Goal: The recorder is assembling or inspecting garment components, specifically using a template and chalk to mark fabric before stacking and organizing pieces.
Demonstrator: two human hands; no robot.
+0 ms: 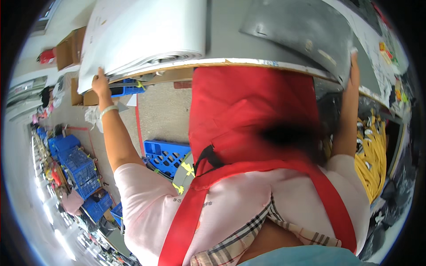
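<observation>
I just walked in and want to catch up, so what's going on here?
A person in a red apron is at a grey table, arms spread wide. The left hand is at the edge of a partly rolled white sheet, and the right hand is beside a dark grey sheet. Both sheets lie on the table; how firmly either is held can't be told. Blue crates are off to the left.

Pale floor (pixel 166 113) with red lines (pixel 138 122)

Smooth papery white roll (pixel 155 31), glossy plastic-looking grey sheet (pixel 301 29), matt cloth apron (pixel 230 104)
</observation>
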